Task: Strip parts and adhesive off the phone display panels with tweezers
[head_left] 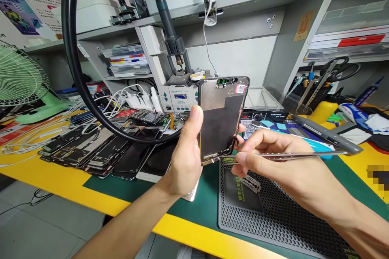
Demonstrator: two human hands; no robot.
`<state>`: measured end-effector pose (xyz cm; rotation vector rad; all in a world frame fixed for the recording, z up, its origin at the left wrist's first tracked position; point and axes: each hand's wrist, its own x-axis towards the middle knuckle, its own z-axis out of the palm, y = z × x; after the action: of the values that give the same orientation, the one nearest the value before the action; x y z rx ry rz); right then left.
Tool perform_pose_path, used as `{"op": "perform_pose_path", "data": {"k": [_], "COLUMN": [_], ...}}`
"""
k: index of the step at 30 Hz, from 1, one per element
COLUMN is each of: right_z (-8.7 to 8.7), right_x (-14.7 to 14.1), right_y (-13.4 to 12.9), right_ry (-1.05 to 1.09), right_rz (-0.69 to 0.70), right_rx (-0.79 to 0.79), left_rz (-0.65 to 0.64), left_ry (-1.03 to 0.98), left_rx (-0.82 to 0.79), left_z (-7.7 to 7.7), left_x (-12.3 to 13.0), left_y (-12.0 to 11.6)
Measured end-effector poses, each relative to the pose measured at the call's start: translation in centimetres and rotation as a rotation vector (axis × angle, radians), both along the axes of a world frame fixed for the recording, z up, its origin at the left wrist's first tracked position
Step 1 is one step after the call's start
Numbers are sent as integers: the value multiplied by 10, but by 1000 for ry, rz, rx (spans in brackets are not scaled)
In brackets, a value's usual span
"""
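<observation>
My left hand (187, 153) is closed around the left edge of a phone screen assembly (220, 125), held upright with its dark inner side facing me. A small pink-and-white label sits near its top right corner. Between the thumb and fingers of my right hand (273, 158) is a pair of metal tweezers (291, 155), pinched, with the tips by the screen's lower edge. Whether the tips touch it I cannot tell. Below lies a grey perforated work mat (273, 214) with a razor blade (251, 183) on it.
Several phone screens and parts (100, 145) lie in a row at the left, near a green fan (21, 77). A thick black hose (71, 48) loops in front. Behind stands a soldering station (180, 98); a yellow bottle (324, 107) and tool holder stand right.
</observation>
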<state>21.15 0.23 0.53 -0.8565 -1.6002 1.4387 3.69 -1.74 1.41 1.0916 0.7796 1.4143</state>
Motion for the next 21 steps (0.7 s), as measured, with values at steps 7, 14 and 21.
{"op": "perform_pose_path", "data": {"k": [7, 14, 21], "right_z": [-2, 0, -5], "right_x": [2, 0, 2], "right_y": [1, 0, 2], "right_ry": [-48, -32, -8], "right_rz": [-6, -13, -5], "right_rx": [13, 11, 81], "left_rz": [54, 27, -19], "left_ry": [-8, -32, 17], "left_rx": [18, 50, 52], "left_z": [-4, -6, -5], "left_x": [0, 3, 2], "left_y": [0, -2, -3]}}
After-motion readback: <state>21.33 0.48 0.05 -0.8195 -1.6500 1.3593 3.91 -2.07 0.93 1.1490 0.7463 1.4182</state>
